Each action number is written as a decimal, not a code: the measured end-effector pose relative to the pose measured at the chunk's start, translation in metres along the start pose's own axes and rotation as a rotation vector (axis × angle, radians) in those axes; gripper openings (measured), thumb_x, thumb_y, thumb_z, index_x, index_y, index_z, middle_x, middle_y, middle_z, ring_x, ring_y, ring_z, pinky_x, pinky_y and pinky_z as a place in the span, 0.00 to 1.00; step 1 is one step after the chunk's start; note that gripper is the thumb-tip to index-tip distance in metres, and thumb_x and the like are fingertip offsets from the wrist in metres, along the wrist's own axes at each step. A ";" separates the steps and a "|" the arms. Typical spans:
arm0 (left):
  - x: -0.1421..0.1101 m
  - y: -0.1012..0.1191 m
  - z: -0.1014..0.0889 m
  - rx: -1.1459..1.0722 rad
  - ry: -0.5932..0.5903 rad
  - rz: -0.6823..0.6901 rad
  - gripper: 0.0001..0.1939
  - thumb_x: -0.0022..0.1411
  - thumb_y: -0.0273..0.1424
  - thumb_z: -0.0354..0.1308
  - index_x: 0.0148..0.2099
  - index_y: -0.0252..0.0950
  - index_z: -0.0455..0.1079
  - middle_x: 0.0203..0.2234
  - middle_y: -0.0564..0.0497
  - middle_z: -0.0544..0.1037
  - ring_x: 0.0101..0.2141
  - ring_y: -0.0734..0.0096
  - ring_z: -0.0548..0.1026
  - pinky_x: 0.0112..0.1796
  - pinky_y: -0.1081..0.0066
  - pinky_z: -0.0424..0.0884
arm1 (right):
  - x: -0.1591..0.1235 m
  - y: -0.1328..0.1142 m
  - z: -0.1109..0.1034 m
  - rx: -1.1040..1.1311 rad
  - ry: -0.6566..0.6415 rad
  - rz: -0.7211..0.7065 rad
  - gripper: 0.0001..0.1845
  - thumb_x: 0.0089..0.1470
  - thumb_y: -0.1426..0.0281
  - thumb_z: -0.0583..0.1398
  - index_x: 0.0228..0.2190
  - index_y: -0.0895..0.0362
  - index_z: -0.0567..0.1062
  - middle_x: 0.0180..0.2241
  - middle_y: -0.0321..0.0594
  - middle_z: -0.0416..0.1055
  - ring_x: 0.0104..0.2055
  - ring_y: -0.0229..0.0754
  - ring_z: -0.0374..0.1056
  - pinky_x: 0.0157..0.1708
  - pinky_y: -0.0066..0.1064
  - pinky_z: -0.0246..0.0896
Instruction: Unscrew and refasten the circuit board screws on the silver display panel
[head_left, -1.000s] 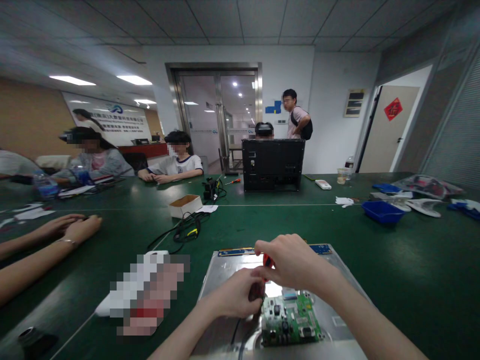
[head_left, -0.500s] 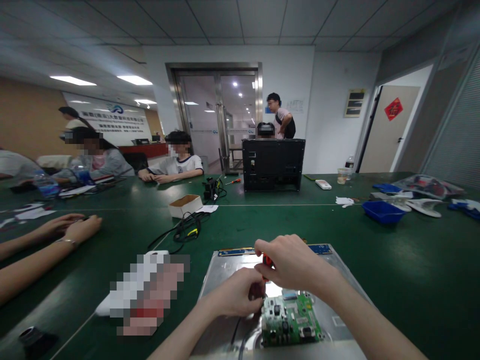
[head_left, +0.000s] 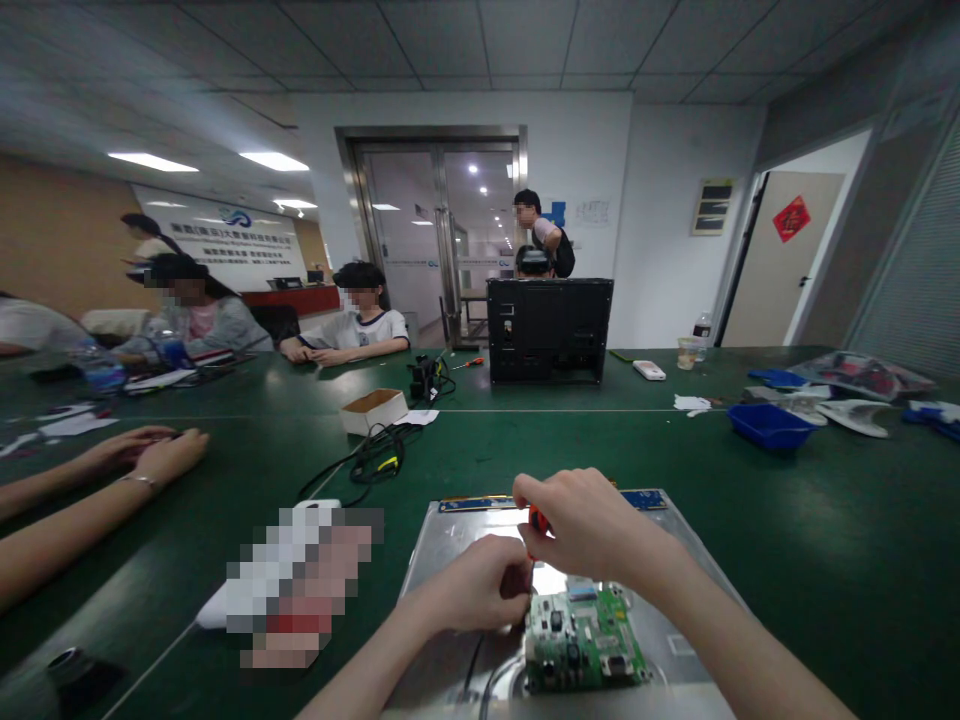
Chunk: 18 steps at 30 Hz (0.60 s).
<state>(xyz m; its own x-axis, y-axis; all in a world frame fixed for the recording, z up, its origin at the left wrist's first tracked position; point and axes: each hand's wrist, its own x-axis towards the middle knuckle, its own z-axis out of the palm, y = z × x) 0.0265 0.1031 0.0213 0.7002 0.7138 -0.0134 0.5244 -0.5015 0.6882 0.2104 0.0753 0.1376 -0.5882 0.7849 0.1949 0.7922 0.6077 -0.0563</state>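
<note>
My right hand (head_left: 581, 520) is closed around the red-orange handle of a screwdriver (head_left: 537, 518), held roughly upright above a metal panel. Just below it, my left hand (head_left: 480, 580) has its fingers curled together at the screwdriver's lower end, beside the upper left corner of a green circuit board (head_left: 585, 640). What the left fingertips pinch is hidden, and so is the screwdriver's tip. The board rests on the silvery metal panel (head_left: 442, 545), which has a narrow blue circuit strip (head_left: 645, 498) along its far edge. Dark wires run across the panel left of the board.
Ahead on the green table (head_left: 450, 455) are an open cardboard box (head_left: 373, 412), black cables (head_left: 375, 458) and a black monitor casing (head_left: 550, 330). A blue tray (head_left: 771, 425) sits to the right. A co-worker's hands (head_left: 161, 455) rest at left, and other people sit beyond.
Both of my hands stay at the same spot by the board, with the screwdriver still held. The view shifts slightly. A standing person behind the monitor casing leans further left.
</note>
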 end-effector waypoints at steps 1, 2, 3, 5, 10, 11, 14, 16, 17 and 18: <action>0.000 0.000 0.000 0.004 0.004 0.000 0.08 0.48 0.21 0.54 0.32 0.36 0.66 0.20 0.59 0.68 0.22 0.76 0.66 0.24 0.76 0.56 | 0.000 0.000 0.000 0.003 -0.002 -0.001 0.07 0.57 0.70 0.60 0.39 0.54 0.73 0.30 0.38 0.78 0.27 0.38 0.67 0.25 0.31 0.35; 0.000 -0.001 0.000 0.009 0.005 0.000 0.07 0.48 0.21 0.54 0.32 0.36 0.66 0.21 0.59 0.68 0.22 0.76 0.65 0.24 0.76 0.56 | 0.000 0.000 0.000 0.004 -0.004 -0.002 0.07 0.57 0.69 0.60 0.39 0.54 0.73 0.30 0.38 0.78 0.27 0.38 0.67 0.25 0.31 0.35; 0.000 -0.001 0.000 0.014 0.004 0.001 0.07 0.48 0.21 0.54 0.31 0.36 0.66 0.20 0.59 0.68 0.22 0.76 0.65 0.24 0.75 0.55 | 0.000 0.000 0.000 0.002 -0.005 -0.002 0.06 0.57 0.69 0.60 0.39 0.54 0.73 0.30 0.38 0.78 0.27 0.38 0.67 0.25 0.31 0.35; 0.000 0.000 0.000 0.023 -0.002 0.002 0.06 0.48 0.21 0.55 0.30 0.36 0.66 0.20 0.59 0.69 0.23 0.76 0.66 0.24 0.75 0.55 | 0.000 0.000 0.001 -0.010 -0.003 0.001 0.06 0.58 0.68 0.60 0.39 0.54 0.73 0.30 0.38 0.78 0.27 0.38 0.68 0.25 0.31 0.34; -0.001 0.002 -0.002 0.040 -0.005 -0.005 0.06 0.48 0.21 0.55 0.30 0.36 0.67 0.21 0.58 0.70 0.24 0.75 0.67 0.26 0.75 0.56 | 0.000 0.000 0.001 -0.021 0.005 -0.001 0.06 0.59 0.66 0.61 0.38 0.54 0.73 0.29 0.38 0.78 0.26 0.39 0.68 0.24 0.31 0.34; -0.001 0.002 -0.002 0.041 -0.009 -0.006 0.06 0.48 0.21 0.55 0.30 0.36 0.67 0.21 0.58 0.69 0.24 0.75 0.67 0.25 0.75 0.56 | 0.001 0.000 0.001 -0.020 0.009 -0.002 0.06 0.60 0.65 0.61 0.38 0.54 0.73 0.29 0.38 0.78 0.26 0.39 0.68 0.24 0.31 0.35; -0.001 0.002 -0.003 0.040 -0.019 -0.008 0.05 0.49 0.21 0.55 0.29 0.36 0.66 0.21 0.59 0.69 0.23 0.75 0.67 0.25 0.75 0.56 | 0.001 0.000 0.003 -0.024 0.030 -0.002 0.07 0.60 0.63 0.61 0.37 0.54 0.73 0.28 0.38 0.77 0.26 0.38 0.67 0.24 0.30 0.35; -0.001 0.003 -0.003 0.038 -0.017 -0.012 0.06 0.49 0.20 0.55 0.30 0.36 0.67 0.20 0.59 0.69 0.23 0.76 0.67 0.25 0.76 0.57 | 0.002 0.001 0.003 -0.024 0.049 -0.003 0.07 0.60 0.63 0.62 0.36 0.54 0.74 0.27 0.39 0.77 0.25 0.38 0.66 0.24 0.30 0.35; -0.001 0.003 -0.003 0.038 -0.013 -0.015 0.06 0.50 0.20 0.55 0.31 0.36 0.67 0.21 0.59 0.69 0.23 0.76 0.67 0.25 0.76 0.57 | 0.002 0.001 0.003 -0.020 0.063 -0.005 0.07 0.59 0.64 0.62 0.37 0.55 0.74 0.27 0.39 0.77 0.25 0.38 0.66 0.24 0.30 0.35; -0.002 0.004 -0.003 0.040 -0.006 -0.018 0.07 0.50 0.20 0.55 0.31 0.35 0.68 0.21 0.59 0.69 0.23 0.76 0.67 0.25 0.76 0.58 | 0.002 0.002 0.003 -0.013 0.080 -0.006 0.07 0.58 0.64 0.62 0.38 0.54 0.75 0.27 0.39 0.77 0.25 0.38 0.66 0.24 0.30 0.35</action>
<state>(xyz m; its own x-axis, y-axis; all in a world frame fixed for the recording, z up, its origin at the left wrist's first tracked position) 0.0258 0.1013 0.0257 0.6931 0.7202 -0.0303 0.5560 -0.5073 0.6584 0.2103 0.0786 0.1355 -0.5785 0.7686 0.2729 0.7909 0.6105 -0.0427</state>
